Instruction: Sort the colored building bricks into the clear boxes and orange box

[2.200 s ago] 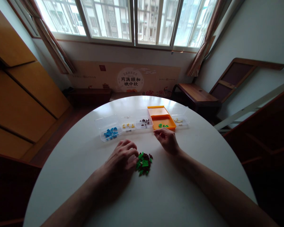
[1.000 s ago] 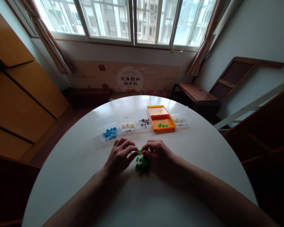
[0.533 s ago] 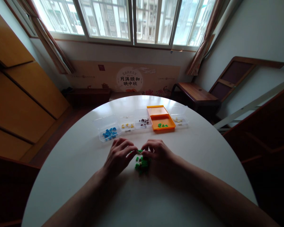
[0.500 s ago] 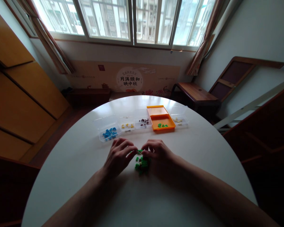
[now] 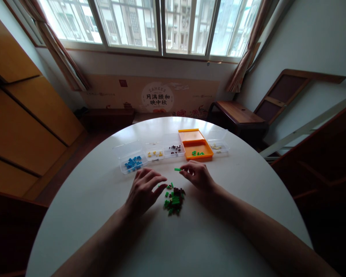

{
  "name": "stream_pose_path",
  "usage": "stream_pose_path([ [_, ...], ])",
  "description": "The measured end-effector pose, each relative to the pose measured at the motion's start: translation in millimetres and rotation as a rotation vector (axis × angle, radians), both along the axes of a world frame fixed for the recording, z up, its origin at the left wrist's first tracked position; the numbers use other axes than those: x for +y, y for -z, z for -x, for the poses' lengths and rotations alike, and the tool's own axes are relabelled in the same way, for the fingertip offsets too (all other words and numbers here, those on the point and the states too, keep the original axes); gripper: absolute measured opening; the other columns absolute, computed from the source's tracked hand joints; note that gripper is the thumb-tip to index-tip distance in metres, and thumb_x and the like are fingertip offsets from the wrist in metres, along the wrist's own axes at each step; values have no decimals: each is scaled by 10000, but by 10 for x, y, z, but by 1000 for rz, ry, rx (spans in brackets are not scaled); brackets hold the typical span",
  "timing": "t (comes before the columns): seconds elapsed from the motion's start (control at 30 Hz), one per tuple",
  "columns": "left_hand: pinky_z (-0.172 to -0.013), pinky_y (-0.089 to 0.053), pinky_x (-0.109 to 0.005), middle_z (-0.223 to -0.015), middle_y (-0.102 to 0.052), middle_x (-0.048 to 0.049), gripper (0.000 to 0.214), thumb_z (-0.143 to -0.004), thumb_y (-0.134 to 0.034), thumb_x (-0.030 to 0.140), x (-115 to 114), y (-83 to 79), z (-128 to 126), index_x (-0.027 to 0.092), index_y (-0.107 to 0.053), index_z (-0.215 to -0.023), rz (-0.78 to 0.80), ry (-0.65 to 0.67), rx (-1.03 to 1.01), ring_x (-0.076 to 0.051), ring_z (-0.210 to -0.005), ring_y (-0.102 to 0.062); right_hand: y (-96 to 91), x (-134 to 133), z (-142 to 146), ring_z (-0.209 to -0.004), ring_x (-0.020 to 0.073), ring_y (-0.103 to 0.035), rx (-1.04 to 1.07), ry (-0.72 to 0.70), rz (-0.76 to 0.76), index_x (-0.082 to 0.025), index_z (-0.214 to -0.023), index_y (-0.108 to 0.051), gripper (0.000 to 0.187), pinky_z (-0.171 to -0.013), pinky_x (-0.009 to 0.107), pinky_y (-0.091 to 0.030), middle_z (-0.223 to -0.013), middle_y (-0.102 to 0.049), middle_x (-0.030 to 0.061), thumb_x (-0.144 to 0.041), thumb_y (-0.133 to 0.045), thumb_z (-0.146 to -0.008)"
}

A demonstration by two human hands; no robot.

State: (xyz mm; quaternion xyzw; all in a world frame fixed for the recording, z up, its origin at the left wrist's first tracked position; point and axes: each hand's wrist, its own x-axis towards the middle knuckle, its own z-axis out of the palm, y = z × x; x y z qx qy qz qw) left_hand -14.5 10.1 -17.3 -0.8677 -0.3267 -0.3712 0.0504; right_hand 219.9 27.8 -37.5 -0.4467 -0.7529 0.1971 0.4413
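Pretty clear split by now: blue [image 5: 133, 163], yellow [image 5: 155, 154], dark brown [image 5: 175, 148] and cream pieces [image 5: 216, 147] are already kept apart in four open clear plastic boxes [image 5: 167, 153], and a few green pieces [image 5: 194, 153] are in the open orange plastic box [image 5: 201, 158]. A slim bright-green plastic brick [image 5: 177, 169] is pinched in the right hand [image 5: 198, 176], near that box. Nothing seems to be held by the left hand [image 5: 144, 190], thumb and fingers parted. Quite a bit is left though: a jumbled green-and-dark-brown plastic pile [image 5: 175, 200] on the round white table [image 5: 89, 184].
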Motion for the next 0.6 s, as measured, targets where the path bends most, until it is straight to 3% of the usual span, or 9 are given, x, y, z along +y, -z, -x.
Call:
stream_pose_path([
  [0.17,-809,-406,-341,-829,-675,-13,43,-847,-649,244,1,10,5,224,-659,-883,-1,6,-8,-177,-839,-552,26,205,-229,-573,137,-544,139,343,-19,-160,-834,-725,205,-602,268,-465,-697,-665,38,-339,-628,-810],
  [0.3,-798,-398,-338,-821,-667,-13,35,-853,-643,239,0,5,-2,216,-652,-878,-10,8,-8,-177,-839,-546,39,324,-422,-575,155,-562,179,524,6,-142,-873,-732,290,-601,285,-465,-728,-694,60,-394,-606,-805],
  [0.43,-799,-394,-339,-830,-665,-15,42,-845,-653,226,-4,3,-2,213,-646,-884,-14,7,1,-180,-843,-540,50,390,-538,-576,166,-564,191,615,16,-131,-873,-742,318,-605,296,-457,-714,-695,68,-403,-601,-790],
  [0.6,-802,-400,-335,-819,-660,-16,23,-845,-644,221,-9,-9,-11,210,-647,-865,-15,-10,-8,-179,-830,-544,82,440,-588,-589,167,-562,177,622,31,-125,-939,-748,347,-610,297,-455,-757,-710,83,-391,-577,-795],
])
